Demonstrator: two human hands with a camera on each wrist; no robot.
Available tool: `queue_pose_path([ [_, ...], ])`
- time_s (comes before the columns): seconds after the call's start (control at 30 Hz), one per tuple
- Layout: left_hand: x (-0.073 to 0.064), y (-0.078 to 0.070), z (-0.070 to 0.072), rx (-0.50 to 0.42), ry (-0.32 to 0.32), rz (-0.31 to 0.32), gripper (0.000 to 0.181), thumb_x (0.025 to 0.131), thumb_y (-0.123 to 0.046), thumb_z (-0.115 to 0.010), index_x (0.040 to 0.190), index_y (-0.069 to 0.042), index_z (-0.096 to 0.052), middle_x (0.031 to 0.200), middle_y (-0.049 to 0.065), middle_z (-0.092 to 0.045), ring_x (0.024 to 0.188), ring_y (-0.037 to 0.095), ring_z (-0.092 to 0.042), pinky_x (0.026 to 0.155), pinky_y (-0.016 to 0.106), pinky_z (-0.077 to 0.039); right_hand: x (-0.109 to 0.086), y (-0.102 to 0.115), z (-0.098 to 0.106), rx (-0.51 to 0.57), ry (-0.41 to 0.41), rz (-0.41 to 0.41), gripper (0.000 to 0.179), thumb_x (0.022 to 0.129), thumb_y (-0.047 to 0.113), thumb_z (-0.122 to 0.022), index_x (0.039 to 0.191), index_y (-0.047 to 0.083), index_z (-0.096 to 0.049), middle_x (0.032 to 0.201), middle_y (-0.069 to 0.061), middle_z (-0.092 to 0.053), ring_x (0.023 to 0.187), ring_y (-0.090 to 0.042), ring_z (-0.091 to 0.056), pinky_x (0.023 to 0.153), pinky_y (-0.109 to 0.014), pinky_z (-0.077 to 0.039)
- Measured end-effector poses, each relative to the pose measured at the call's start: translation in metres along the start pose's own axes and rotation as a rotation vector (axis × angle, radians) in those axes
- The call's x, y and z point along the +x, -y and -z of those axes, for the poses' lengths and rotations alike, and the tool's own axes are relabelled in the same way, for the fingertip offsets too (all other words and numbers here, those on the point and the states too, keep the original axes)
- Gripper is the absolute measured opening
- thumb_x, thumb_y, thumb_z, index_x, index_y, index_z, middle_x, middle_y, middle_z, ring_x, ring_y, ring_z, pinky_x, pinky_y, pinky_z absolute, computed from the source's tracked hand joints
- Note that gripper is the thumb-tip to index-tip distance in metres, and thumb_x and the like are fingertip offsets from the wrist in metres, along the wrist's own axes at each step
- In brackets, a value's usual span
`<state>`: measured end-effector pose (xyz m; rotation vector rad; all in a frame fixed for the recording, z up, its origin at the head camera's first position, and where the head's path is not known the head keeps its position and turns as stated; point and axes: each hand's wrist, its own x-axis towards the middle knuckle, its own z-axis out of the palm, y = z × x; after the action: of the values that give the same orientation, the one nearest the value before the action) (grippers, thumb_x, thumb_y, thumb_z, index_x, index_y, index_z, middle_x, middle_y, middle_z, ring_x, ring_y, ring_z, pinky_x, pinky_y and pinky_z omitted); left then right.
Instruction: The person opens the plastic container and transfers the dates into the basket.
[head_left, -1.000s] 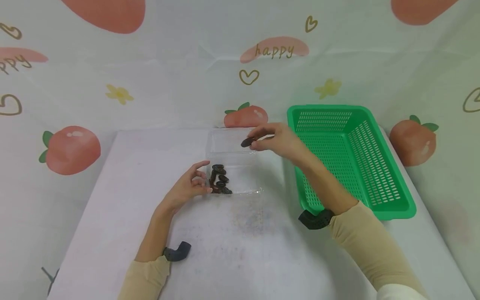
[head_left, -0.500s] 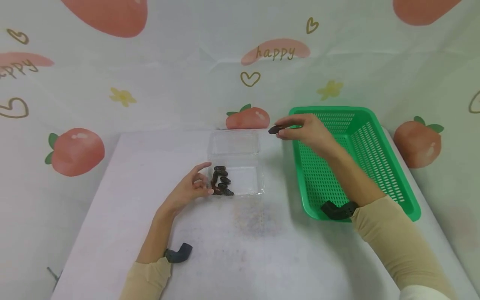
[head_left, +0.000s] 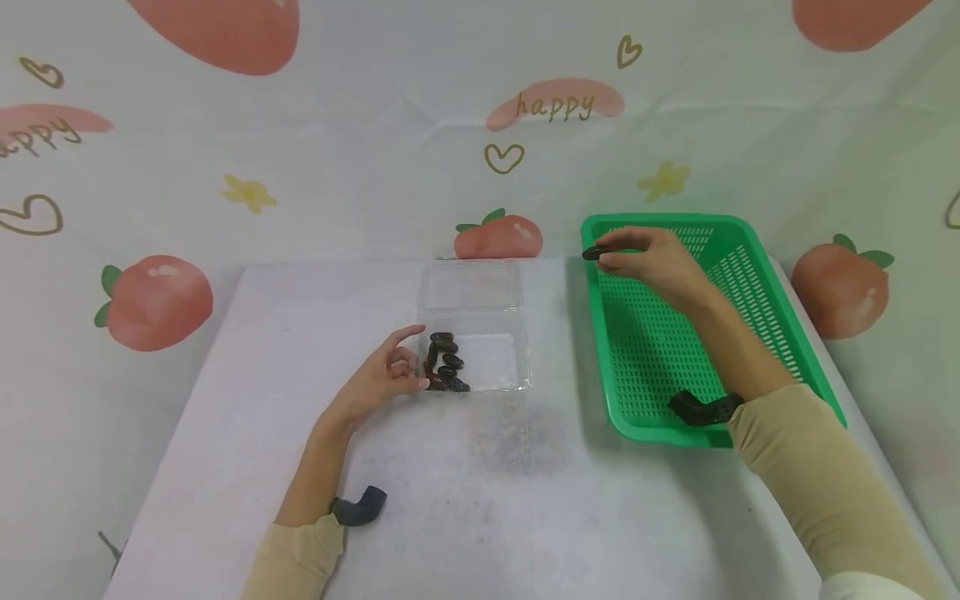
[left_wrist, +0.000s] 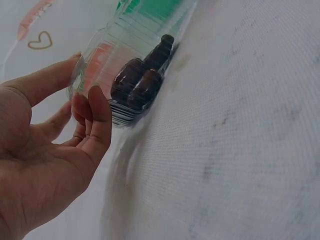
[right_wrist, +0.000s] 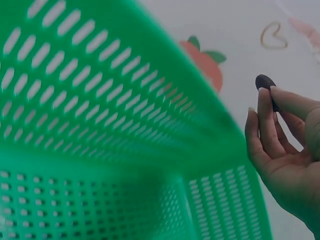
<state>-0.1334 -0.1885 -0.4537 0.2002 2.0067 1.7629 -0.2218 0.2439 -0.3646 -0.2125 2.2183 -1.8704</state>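
A dark, wrinkled date (head_left: 592,252) is pinched between the thumb and fingertips of my right hand (head_left: 660,262). That hand is above the back left part of the green plastic basket (head_left: 600,358), and the date overlaps its left rim in the head view. The right wrist view also shows the date (right_wrist: 265,82) at the fingertips. My left hand (head_left: 378,375) holds the left side of a clear plastic box (head_left: 487,387), thumb at its front corner and index finger farther back. Several dates (head_left: 452,362) lie along the box's left side. Its hinged lid (head_left: 472,285) lies back, raised.
The box and basket stand on a white-covered table (head_left: 480,500), the basket to the right. A white backdrop (head_left: 360,167) printed with fruit and hearts rises behind. Dark bands (head_left: 360,506) sit on both wrists. No dates show in the visible part of the basket.
My right hand has carried the date rightward from over the box's lid to the basket's left rim. The left hand stays at the box, and the view has shifted slightly.
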Motion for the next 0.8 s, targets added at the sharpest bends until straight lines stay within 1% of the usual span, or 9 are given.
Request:
queue_pose_path([
  [0.17, 0.0, -0.001, 0.0, -0.009, 0.0, -0.014, 0.091, 0.081, 0.003, -0.077, 0.155, -0.018, -0.029, 0.101, 0.009, -0.042, 0.076, 0.013, -0.05, 0.071, 0.028, -0.046, 0.004, -0.015, 0.013, 0.181, 0.012, -0.015, 0.037, 0.095, 0.001, -0.064, 0.129, -0.01, -0.056, 0.114, -0.008, -0.067, 0.104, -0.021, -0.068, 0.094, -0.034, -0.05],
  [0.23, -0.001, -0.002, 0.001, -0.008, 0.002, -0.016, 0.092, 0.081, 0.003, -0.076, 0.156, -0.018, -0.028, 0.1, 0.009, -0.042, 0.077, 0.013, -0.05, 0.071, 0.028, -0.046, 0.005, -0.021, 0.016, 0.222, 0.007, -0.027, 0.039, 0.095, -0.001, -0.063, 0.131, -0.013, -0.054, 0.112, -0.008, -0.069, 0.103, -0.018, -0.068, 0.094, -0.033, -0.05],
  [0.27, -0.002, -0.002, 0.001, -0.007, 0.003, -0.016, 0.092, 0.082, 0.004, -0.076, 0.156, -0.018, -0.027, 0.1, 0.008, -0.042, 0.078, 0.014, -0.051, 0.071, 0.028, -0.045, 0.005, -0.023, 0.017, 0.219, 0.005, -0.034, 0.041, 0.095, -0.001, -0.062, 0.132, -0.014, -0.052, 0.112, -0.007, -0.07, 0.103, -0.017, -0.068, 0.094, -0.033, -0.05],
  [0.37, -0.003, -0.002, 0.002, -0.008, 0.003, -0.014, 0.093, 0.082, 0.004, -0.076, 0.157, -0.018, -0.026, 0.099, 0.008, -0.042, 0.079, 0.014, -0.051, 0.071, 0.028, -0.045, 0.006, -0.03, 0.02, 0.179, -0.008, -0.054, 0.045, 0.096, 0.001, -0.062, 0.135, -0.016, -0.049, 0.111, -0.005, -0.07, 0.104, -0.014, -0.068, 0.096, -0.034, -0.048],
  [0.47, -0.003, -0.002, 0.002, -0.003, 0.006, -0.016, 0.093, 0.082, 0.003, -0.076, 0.157, -0.016, -0.025, 0.099, 0.008, -0.042, 0.078, 0.014, -0.051, 0.072, 0.028, -0.045, 0.007, -0.037, 0.024, 0.107, -0.016, -0.081, 0.046, 0.098, 0.005, -0.062, 0.137, -0.014, -0.048, 0.112, -0.001, -0.069, 0.102, -0.01, -0.067, 0.098, -0.035, -0.047],
  [0.53, -0.002, -0.001, 0.002, 0.004, 0.007, -0.019, 0.093, 0.082, 0.003, -0.076, 0.157, -0.016, -0.025, 0.099, 0.008, -0.042, 0.077, 0.014, -0.052, 0.072, 0.028, -0.046, 0.007, -0.04, 0.026, 0.061, -0.022, -0.102, 0.046, 0.098, 0.008, -0.062, 0.138, -0.013, -0.049, 0.112, 0.001, -0.068, 0.101, -0.008, -0.068, 0.099, -0.036, -0.046],
  [0.63, -0.001, -0.001, 0.002, -0.006, 0.007, -0.028, 0.092, 0.082, 0.004, -0.076, 0.157, -0.016, -0.026, 0.099, 0.008, -0.042, 0.075, 0.013, -0.052, 0.071, 0.028, -0.046, 0.009, -0.047, 0.03, -0.001, -0.022, -0.124, 0.046, 0.099, 0.012, -0.062, 0.138, -0.011, -0.051, 0.111, 0.002, -0.069, 0.101, -0.009, -0.068, 0.099, -0.038, -0.046],
  [0.7, 0.0, 0.0, 0.002, -0.018, 0.013, -0.033, 0.092, 0.082, 0.005, -0.075, 0.157, -0.016, -0.026, 0.098, 0.007, -0.042, 0.075, 0.013, -0.051, 0.071, 0.028, -0.046, 0.011, -0.053, 0.032, -0.046, -0.027, -0.138, 0.046, 0.099, 0.015, -0.063, 0.137, -0.009, -0.053, 0.108, 0.004, -0.07, 0.101, -0.009, -0.068, 0.097, -0.037, -0.048],
  [0.8, 0.001, 0.001, 0.001, -0.037, 0.022, -0.031, 0.092, 0.082, 0.006, -0.075, 0.157, -0.016, -0.026, 0.098, 0.007, -0.042, 0.075, 0.012, -0.05, 0.071, 0.028, -0.046, 0.013, -0.062, 0.034, -0.119, -0.029, -0.156, 0.046, 0.098, 0.017, -0.065, 0.135, -0.007, -0.055, 0.102, 0.008, -0.071, 0.096, -0.007, -0.068, 0.091, -0.032, -0.052],
])
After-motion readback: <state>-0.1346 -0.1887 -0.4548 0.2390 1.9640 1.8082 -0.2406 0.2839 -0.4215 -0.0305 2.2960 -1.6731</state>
